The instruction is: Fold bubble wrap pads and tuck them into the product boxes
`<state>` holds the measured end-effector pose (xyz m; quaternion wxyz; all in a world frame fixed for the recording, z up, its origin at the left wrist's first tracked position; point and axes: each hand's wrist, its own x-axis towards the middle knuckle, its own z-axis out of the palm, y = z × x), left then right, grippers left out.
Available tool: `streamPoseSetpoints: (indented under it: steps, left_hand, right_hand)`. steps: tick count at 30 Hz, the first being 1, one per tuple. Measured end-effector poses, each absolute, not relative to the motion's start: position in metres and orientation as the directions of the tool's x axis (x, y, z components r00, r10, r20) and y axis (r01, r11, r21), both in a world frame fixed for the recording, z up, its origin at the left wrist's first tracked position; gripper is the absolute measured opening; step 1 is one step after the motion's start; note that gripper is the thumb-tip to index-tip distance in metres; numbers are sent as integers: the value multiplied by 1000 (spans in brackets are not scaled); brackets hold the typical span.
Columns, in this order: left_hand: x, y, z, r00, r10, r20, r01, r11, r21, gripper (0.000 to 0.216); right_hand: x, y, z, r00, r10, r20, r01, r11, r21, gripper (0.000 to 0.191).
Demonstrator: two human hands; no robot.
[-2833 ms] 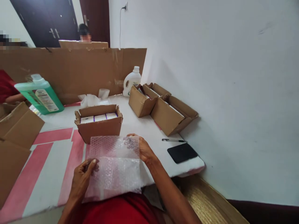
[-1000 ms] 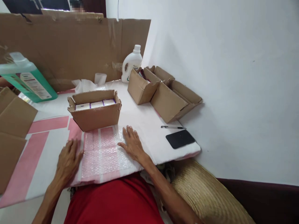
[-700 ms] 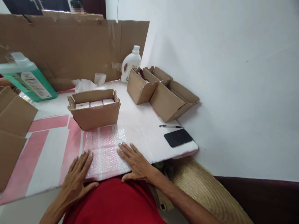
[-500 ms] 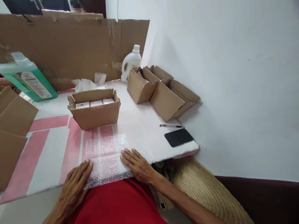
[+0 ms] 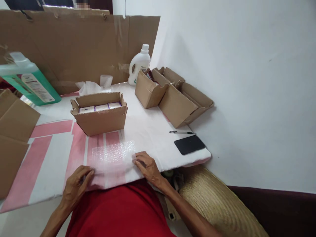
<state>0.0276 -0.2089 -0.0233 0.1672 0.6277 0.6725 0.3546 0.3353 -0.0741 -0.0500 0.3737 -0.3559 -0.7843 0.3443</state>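
A clear sheet of bubble wrap lies near the table's front edge, its near part lifted and blurred by motion. My left hand pinches the left corner of that near part between thumb and fingers. At the right corner, my right hand grips the wrap the same way. Just beyond the sheet stands an open cardboard box holding several small white packs with purple edges.
A black phone and a pen lie at the right. Open cardboard bins and a white jug stand behind them. A green-liquid bottle and a cardboard flap are at left; a cardboard panel closes the back.
Both hands have gone from lying flat on the bubble wrap to pinching its near corners. The near edge has been raised and carried away from my body over the rest of the sheet.
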Motion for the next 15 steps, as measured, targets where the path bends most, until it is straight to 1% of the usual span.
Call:
streamPoseSetpoints:
  steps: [2, 4, 6, 8, 11, 15]
  left_hand:
    - [33, -206, -20, -247, 951, 184, 691, 40, 722, 29]
    - [38, -203, -18, -343, 926, 158, 668, 122, 734, 34]
    - [43, -199, -17, -429, 895, 126, 655, 212, 725, 39]
    - [47, -194, -17, -493, 864, 104, 663, 297, 687, 41]
    - [49, -187, -21, -544, 833, 99, 692, 379, 615, 39]
    - [49, -182, -25, -578, 808, 112, 696, 417, 584, 35]
  right_hand:
    - [329, -76, -50, -373, 866, 334, 317, 457, -831, 26]
    - [322, -77, -49, -314, 889, 332, 350, 434, -830, 25]
    - [315, -78, -47, -264, 905, 333, 408, 418, -812, 26]
    - [308, -77, -46, -225, 914, 337, 479, 405, -779, 29]
    - [299, -73, -47, -187, 920, 344, 554, 388, -737, 32]
    - [292, -65, -47, -176, 939, 294, 624, 338, -705, 32]
